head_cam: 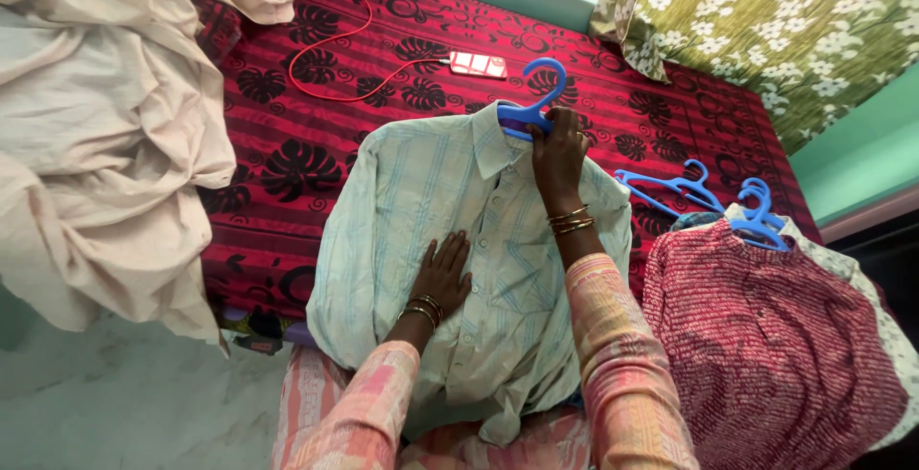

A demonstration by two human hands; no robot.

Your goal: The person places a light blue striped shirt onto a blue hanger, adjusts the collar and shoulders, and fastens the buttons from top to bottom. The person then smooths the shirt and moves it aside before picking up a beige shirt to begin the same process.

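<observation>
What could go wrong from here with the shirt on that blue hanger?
The right hand grips the blue hanger only at its neck, so the pale striped shirt might slide off one side. The left hand presses its front flat; lifting unevenly may crease it. The red cable nearby could snag.

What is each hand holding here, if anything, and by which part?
The right hand grips the blue hanger at its neck, just above the collar of the pale striped shirt. The left hand holds nothing; it lies flat on the shirt front.
</observation>
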